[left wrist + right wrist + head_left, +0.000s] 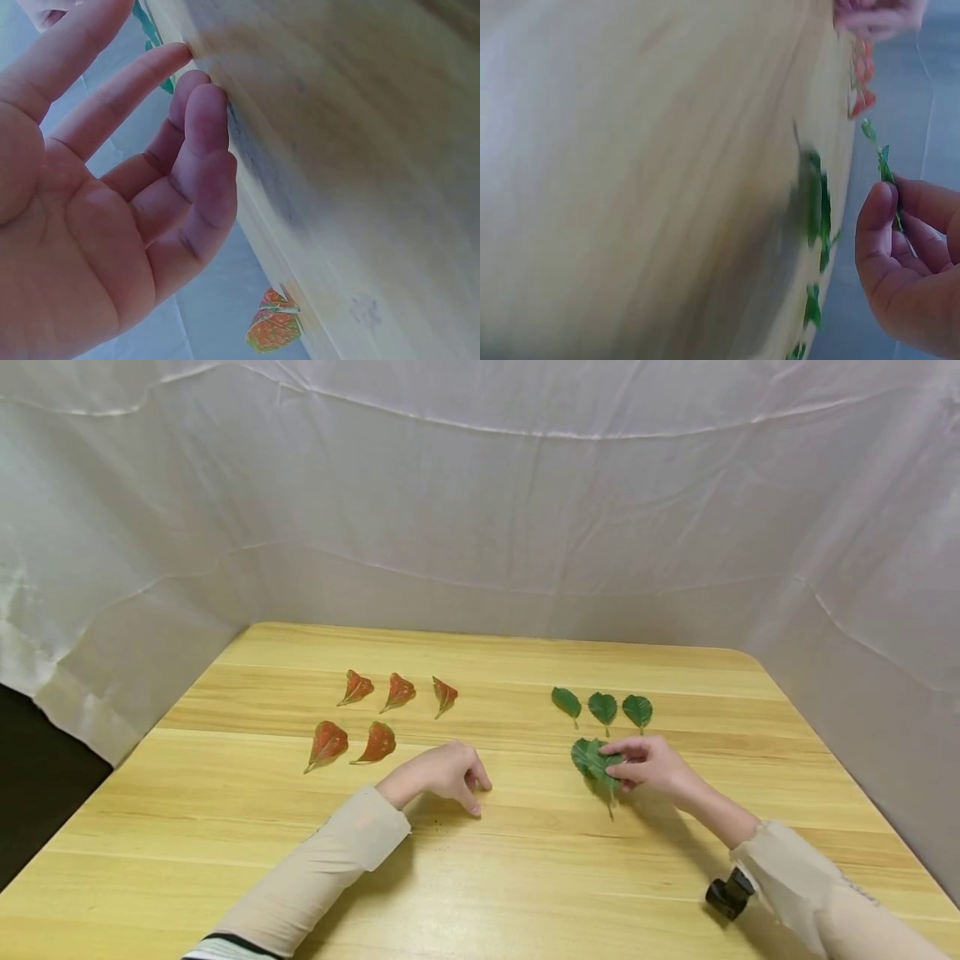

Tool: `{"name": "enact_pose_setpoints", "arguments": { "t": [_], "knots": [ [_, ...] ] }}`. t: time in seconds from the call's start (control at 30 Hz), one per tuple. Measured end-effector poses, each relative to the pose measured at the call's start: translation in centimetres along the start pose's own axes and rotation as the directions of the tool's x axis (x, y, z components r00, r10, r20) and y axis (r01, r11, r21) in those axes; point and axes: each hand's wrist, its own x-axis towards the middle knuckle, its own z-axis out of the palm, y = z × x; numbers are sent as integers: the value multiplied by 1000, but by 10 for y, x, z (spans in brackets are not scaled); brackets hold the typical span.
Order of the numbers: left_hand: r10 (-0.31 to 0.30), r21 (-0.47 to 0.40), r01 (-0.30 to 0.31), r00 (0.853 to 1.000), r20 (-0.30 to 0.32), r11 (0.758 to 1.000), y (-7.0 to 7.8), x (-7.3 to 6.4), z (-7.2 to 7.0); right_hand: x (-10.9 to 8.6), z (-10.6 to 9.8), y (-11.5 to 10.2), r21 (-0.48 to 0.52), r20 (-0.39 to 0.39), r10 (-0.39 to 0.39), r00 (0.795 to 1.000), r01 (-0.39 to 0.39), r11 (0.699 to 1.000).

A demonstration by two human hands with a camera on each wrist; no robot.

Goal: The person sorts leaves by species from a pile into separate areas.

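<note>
My right hand [651,768] pinches a green leaf [602,763] between thumb and fingers, with at least one more green leaf under it. Seen edge-on in the right wrist view, the held leaf [887,171] is raised off the table, apart from the green leaves [823,214] lying there. My left hand [446,772] rests by its fingertips on the table, fingers loosely bent around nothing. In the left wrist view its palm [97,232] faces the camera. Left of it lie a red leaf [377,742] and another red leaf [327,742].
Behind these stands a row of three red leaves [399,691], and on the right a row of three green leaves [603,707]. The wooden table [495,893] is enclosed by pale hanging cloth [480,510]. A small black device [727,895] hangs at my right wrist.
</note>
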Motion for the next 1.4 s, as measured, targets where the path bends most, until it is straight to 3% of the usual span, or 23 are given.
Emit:
{"name": "enact_pose_setpoints", "arguments": {
  "t": [0.37,1.03,1.4],
  "knots": [
    [13,-3,-13,1000,5,1000,1,0,-1,2,-27,20,-23,-33,58,998,-59,998],
    [2,-2,-1,1000,28,1000,-2,0,-3,13,-25,31,-181,-18,59,998,-62,981],
    [9,-16,-9,1000,27,1000,-4,0,-1,11,-21,31,-215,-44,50,998,-58,975]
  ]
}}
